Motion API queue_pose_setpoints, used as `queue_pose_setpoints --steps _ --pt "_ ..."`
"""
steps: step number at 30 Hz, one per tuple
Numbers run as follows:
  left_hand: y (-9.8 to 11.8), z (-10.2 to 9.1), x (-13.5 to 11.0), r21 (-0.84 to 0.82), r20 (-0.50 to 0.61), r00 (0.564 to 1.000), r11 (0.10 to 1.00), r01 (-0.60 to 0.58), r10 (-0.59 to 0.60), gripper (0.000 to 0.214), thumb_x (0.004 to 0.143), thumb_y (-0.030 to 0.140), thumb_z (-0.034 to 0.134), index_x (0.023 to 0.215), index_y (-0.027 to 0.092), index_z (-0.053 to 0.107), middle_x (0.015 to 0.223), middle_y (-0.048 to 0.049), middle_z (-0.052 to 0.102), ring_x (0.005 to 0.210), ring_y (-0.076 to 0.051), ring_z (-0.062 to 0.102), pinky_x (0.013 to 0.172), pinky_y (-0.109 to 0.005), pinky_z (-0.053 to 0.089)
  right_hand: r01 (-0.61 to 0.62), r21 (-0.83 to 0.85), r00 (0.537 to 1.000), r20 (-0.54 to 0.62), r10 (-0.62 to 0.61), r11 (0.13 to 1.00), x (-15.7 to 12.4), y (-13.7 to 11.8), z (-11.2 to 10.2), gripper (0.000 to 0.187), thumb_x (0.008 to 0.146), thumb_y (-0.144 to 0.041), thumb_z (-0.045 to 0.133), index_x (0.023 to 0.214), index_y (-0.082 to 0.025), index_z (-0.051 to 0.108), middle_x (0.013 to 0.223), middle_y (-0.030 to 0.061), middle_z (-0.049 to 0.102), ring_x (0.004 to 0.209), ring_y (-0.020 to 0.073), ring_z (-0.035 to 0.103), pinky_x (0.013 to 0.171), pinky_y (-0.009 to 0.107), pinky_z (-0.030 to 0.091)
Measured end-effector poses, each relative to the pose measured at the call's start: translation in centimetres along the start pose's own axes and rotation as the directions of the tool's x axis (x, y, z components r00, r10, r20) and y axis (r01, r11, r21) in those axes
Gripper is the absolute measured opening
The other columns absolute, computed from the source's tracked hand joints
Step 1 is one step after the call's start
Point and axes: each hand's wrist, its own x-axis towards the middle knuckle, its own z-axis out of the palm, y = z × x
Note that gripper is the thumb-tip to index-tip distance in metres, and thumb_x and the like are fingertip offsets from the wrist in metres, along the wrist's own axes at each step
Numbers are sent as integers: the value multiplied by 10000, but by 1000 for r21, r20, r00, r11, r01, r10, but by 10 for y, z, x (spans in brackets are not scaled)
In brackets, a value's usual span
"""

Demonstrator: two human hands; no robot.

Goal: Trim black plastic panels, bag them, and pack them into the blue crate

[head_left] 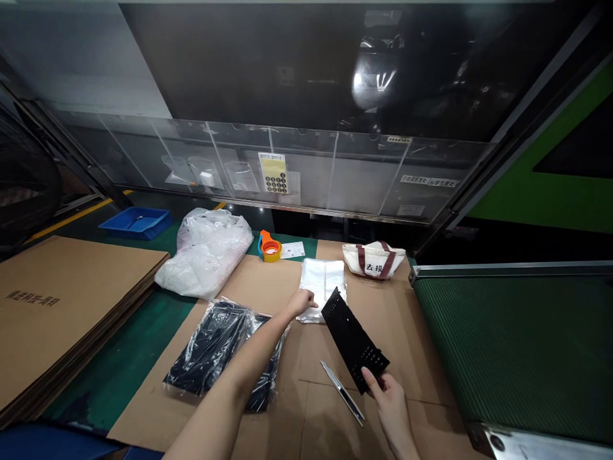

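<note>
My right hand [387, 397] grips the lower end of a flat black panel with small slots [352, 338], thumb on top, and the panel tilts up toward the middle. My left hand [304, 303] reaches out to a stack of clear plastic bags [323, 281]; its fingers are closed at the stack's near left edge, and whether a bag is pinched in them is hard to see. Below the panel lies a utility knife [341, 392] on the cardboard. Under and beside my left forearm are black panels in clear plastic wrap [215, 345].
A green conveyor belt [517, 345] runs along the right. Flat cardboard sheets [81, 287] are stacked at the left. Toward the back stand a white plastic bag [205, 249], a blue tray [135, 222], an orange tape dispenser [269, 248] and a cloth bag [374, 260].
</note>
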Motion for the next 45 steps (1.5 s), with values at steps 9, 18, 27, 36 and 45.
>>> queue_pose_setpoints --steps 9,18,27,36,45 --pt "3 7 -2 -171 8 996 981 87 -87 254 836 330 515 978 125 562 968 -57 588 861 -165 571 764 -369 485 95 -80 994 63 -90 992 7 -2 16 471 753 -538 503 886 -112 653 885 109 692 827 254 617 679 262 449" --pt "2 12 -2 -287 -18 979 939 188 -202 266 837 337 511 992 126 559 988 -58 582 875 -174 568 768 -372 483 219 -178 967 167 -190 959 7 8 29 322 798 -429 477 883 -182 666 845 96 706 749 257 654 618 263 447" --pt "4 15 -6 -451 -44 962 864 222 -270 260 832 324 522 994 123 557 971 -54 583 844 -165 573 740 -356 494 239 -254 964 178 -198 937 11 5 33 369 831 -452 409 896 -166 633 771 117 693 638 252 622 569 279 385" --pt "15 -8 -8 -524 -170 939 834 170 -298 288 850 323 494 1063 131 519 996 -66 569 824 -154 574 702 -335 506 190 -175 982 54 -183 966 17 6 36 387 720 -565 509 554 -215 515 526 62 568 496 198 502 514 289 312" --pt "8 -22 -45 -335 -130 974 933 132 -184 263 842 351 497 958 125 561 915 -47 587 831 -162 567 762 -372 471 -136 265 972 220 77 955 15 -8 -11 394 698 -543 589 725 -153 536 616 11 584 583 166 577 542 277 449"
